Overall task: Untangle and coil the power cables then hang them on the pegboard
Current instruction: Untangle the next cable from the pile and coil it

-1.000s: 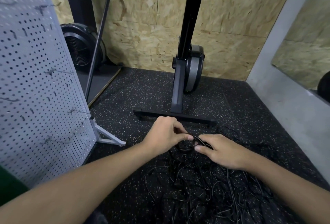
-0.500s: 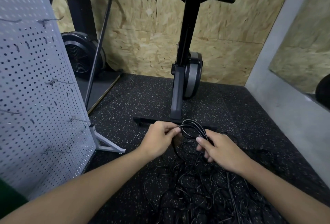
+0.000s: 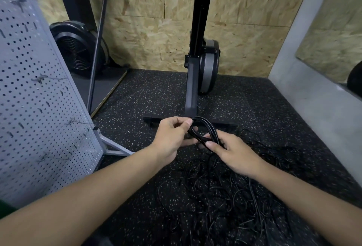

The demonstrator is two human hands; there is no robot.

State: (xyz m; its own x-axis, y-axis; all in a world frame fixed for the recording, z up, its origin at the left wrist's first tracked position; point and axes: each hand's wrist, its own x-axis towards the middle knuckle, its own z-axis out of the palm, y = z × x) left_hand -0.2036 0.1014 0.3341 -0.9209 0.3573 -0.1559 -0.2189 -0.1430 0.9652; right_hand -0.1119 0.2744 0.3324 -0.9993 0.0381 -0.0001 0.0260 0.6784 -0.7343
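Note:
A small loop of black power cable [image 3: 203,128] is held up between both hands over the floor. My left hand [image 3: 172,138] pinches the loop's left side between thumb and fingers. My right hand [image 3: 233,153] grips the loop's lower right part, thumb on top. Below and to the right, a tangled pile of black cables [image 3: 219,196] lies spread on the speckled black floor, with strands running up to the held loop. The white pegboard [image 3: 39,108] stands at the left on a metal foot, with several hooks on it.
An exercise machine's black upright and cross-foot [image 3: 191,108] stand just beyond the hands. A second machine with a fan wheel [image 3: 78,49] sits behind the pegboard. A chipboard wall closes the back, and a grey wall [image 3: 313,98] runs along the right.
The hands have lifted the cable off the pile and formed a raised loop. Both hands have risen slightly and the loop has tightened between them.

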